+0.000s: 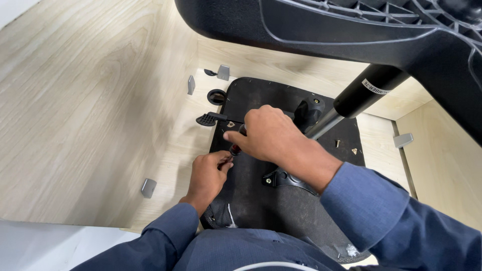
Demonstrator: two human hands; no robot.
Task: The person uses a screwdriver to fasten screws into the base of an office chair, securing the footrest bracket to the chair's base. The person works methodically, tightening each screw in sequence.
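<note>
An upturned office chair seat, its underside covered in black fabric, lies on a wooden surface before me. My right hand is closed around a screwdriver handle, red and black, held upright over the seat's left part. My left hand pinches the lower shaft near the tip, steadying it against the fabric. A black metal bracket with a screw lies just right of my hands. A black lever juts from the mechanism to the left. The gas cylinder rises to the chair's star base overhead.
Loose screws rest on the seat at right. Small grey metal clips sit in the wooden panels around the seat. A black ring lies at the seat's far left corner. Wooden walls enclose the left and right.
</note>
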